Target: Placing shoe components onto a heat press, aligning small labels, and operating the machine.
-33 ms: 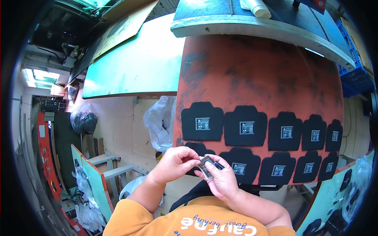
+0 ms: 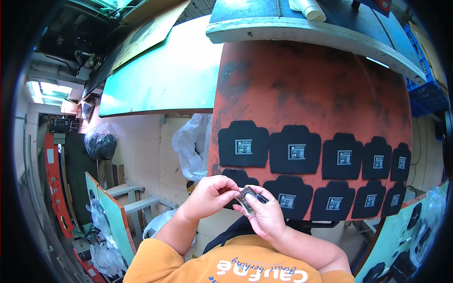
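- Room: a cluttered workshop. A pale tiled floor (image 2: pixel 151 160) shows at left, with a tied clear bag of dark contents (image 2: pixel 100 141) on it and a crumpled plastic bag (image 2: pixel 188 146) beside the table. A blue crate (image 2: pixel 427 92) stands at the far right.
- Work surface: a red-topped table (image 2: pixel 311 85), worn and smudged black over its far part. A pale-edged bench (image 2: pixel 283 30) crosses its far side and bears a white roll (image 2: pixel 312 10). A pale green board (image 2: pixel 160 75) lies to the left, glaring under the light.
- Black panels (image 2: pixel 296 150): ten noted, each with a raised tab at its far edge, flat in two rows of five.
- Hands: the left hand (image 2: pixel 214 194) has thumb and forefinger pinched at the upper corner of a printed stack (image 2: pixel 247 201); the right hand (image 2: pixel 268 214) grips that stack, thumb pressed across its face. Both are above the near-left edge of the table.
- Extent done: nine panels visibly bear a light square print (image 2: pixel 344 157). The near-left one is partly behind the hands; its print cannot be confirmed. In my judgement, the marked layout is complete or nearly so.
- Outstanding: the stack is in hand, off the panels; its count cannot be told.
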Available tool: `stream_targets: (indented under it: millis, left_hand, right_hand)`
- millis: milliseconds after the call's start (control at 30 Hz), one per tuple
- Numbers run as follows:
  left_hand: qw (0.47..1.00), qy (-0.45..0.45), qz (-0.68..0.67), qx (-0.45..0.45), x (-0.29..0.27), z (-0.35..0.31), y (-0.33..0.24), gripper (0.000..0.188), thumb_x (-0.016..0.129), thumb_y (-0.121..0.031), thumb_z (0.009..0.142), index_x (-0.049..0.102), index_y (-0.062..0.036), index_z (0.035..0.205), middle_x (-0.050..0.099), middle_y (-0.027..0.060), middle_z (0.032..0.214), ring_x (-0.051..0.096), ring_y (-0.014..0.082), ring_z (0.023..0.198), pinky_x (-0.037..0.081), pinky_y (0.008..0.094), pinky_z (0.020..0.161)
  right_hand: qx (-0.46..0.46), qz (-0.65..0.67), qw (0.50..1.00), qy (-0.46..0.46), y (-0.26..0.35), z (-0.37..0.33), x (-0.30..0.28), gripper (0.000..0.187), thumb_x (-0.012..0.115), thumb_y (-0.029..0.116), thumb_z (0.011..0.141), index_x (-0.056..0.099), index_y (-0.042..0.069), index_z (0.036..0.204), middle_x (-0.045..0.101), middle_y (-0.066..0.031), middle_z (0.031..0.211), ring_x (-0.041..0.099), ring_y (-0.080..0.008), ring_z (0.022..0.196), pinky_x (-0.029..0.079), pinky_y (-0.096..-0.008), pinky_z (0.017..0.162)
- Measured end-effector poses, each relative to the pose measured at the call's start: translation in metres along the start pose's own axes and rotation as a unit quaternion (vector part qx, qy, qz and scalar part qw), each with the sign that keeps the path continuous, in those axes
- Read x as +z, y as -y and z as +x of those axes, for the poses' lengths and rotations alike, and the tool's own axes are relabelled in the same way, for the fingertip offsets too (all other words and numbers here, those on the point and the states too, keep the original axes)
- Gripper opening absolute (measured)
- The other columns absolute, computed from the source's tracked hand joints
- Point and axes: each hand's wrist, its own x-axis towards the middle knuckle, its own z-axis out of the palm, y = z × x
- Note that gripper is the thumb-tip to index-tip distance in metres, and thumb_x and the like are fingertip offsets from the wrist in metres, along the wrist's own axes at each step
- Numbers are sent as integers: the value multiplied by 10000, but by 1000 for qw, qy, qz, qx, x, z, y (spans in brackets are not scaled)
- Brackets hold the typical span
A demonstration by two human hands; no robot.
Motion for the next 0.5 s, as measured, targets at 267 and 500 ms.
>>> stream_targets:
  millis: [267, 500]
  left_hand:
    - [996, -8, 13, -87, -42, -4, 25, 46, 623, -27, 790, 630, 14, 810, 600, 20, 669, 539, 68, 629, 456, 233, 577]
    - [945, 93, 313, -23, -12, 15, 5, 113, 633, -111, 703, 671, -27, 768, 643, 153, 761, 621, 316, 740, 494, 382, 688]
  right_hand:
    - [141, -101, 983, -53, -18, -29, -15, 235, 520, 40, 908, 492, -14, 1135, 562, -156, 1122, 578, -243, 1028, 528, -369, 838]
    - [75, -105, 989, -74, -22, -34, -18, 260, 448, -18, 918, 459, -39, 1177, 476, -165, 1235, 554, -285, 1063, 532, -367, 831]
